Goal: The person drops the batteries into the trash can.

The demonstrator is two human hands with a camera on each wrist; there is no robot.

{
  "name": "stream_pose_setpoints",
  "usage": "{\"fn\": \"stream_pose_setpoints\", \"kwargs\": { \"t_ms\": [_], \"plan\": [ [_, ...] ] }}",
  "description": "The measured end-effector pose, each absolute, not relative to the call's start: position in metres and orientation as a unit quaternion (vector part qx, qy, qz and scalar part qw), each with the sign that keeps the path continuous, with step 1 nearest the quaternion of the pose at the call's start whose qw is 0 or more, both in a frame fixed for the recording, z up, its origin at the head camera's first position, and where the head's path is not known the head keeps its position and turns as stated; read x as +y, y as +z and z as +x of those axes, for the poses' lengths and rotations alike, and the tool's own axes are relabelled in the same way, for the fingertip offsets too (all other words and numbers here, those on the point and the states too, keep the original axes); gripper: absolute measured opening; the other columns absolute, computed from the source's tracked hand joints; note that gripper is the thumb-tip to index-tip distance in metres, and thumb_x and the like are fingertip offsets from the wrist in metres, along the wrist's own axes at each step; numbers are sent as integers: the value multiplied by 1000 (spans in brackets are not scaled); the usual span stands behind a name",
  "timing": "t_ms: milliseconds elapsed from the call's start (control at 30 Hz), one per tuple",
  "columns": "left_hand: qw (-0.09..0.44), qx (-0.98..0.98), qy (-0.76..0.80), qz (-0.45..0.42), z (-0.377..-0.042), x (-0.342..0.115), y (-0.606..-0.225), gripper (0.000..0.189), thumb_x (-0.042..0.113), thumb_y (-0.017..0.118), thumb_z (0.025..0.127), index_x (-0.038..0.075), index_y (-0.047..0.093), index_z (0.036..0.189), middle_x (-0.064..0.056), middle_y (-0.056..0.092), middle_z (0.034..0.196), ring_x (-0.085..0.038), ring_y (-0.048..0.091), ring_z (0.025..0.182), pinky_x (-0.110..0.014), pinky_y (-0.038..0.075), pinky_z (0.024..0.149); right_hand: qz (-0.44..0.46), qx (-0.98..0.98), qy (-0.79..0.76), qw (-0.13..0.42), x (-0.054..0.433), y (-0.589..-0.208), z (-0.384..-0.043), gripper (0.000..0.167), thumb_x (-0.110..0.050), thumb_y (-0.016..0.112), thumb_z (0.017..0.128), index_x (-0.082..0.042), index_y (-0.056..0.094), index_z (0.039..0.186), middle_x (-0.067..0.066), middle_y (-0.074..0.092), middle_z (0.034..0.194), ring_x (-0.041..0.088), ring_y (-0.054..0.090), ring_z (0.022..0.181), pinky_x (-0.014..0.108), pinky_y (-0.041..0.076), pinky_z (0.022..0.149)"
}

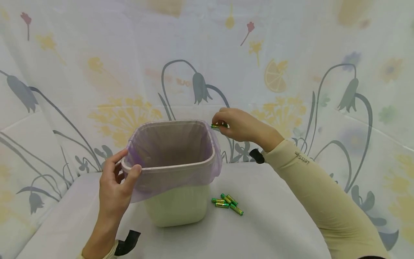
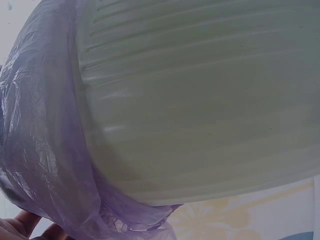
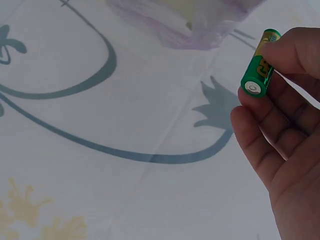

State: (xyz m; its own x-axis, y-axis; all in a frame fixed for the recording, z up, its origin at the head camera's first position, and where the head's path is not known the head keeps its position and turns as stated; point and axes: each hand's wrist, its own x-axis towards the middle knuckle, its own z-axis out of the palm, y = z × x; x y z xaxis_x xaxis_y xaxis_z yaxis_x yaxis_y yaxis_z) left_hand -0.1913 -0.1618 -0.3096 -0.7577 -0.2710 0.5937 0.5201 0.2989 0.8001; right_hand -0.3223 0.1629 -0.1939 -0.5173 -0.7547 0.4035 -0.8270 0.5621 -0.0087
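Head and right wrist views: green-and-gold, pale-ended battery (image 3: 256,72) pinched by right hand (image 1: 238,124), left hand (image 1: 115,187) gripping bin (image 1: 179,205).

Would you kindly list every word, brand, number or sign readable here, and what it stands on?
"G", then a partly covered letter, perhaps "P": battery in the right hand.
"Letssim", apparently, upside down: right sleeve.
Loose batteries: print too small to read.
Backdrop: faint orange lettering, too blurred to read.
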Motion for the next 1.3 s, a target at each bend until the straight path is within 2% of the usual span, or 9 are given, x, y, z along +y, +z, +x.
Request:
{"fn": "stream_pose_setpoints", "kwargs": {
  "t_ms": [200,567,833,1167,1300],
  "plan": [
    [340,-735,-581,-83,-191,-161,-309,52,10,65,87,10,50,136,3,49,129,-15,56,105,-14,43,81,475,-854,111,180,143,-186,-315,19,0,53,88,-9,66,99,2,60,93,16,55,79,31,45,74],
    [342,-733,-582,-80,-190,-163,-310,51,10,65,87,11,50,136,5,50,128,-13,56,105,-13,43,80,499,-844,112,160,99,-188,-311,15,-3,60,88,-11,68,99,-1,60,94,14,55,84,28,44,77],
    [339,-731,-585,-86,-191,-162,-310,51,9,65,87,9,50,136,4,49,129,-13,56,107,-14,43,81,510,-842,103,140,78,-200,-307,16,-4,60,89,-12,69,99,-3,61,97,12,55,89,25,44,82],
    [338,-733,-584,-92,-192,-161,-310,52,9,65,87,10,50,136,3,50,129,-14,56,106,-14,43,80,505,-849,86,131,69,-212,-305,18,-6,59,89,-16,68,102,-6,60,96,8,52,85,23,43,77],
    [341,-730,-586,-90,-192,-162,-310,51,8,65,86,9,50,136,3,50,128,-15,56,105,-14,44,80,507,-849,93,118,64,-211,-304,19,-5,59,89,-14,67,103,-4,59,97,11,53,85,22,43,76]
  ]
}}
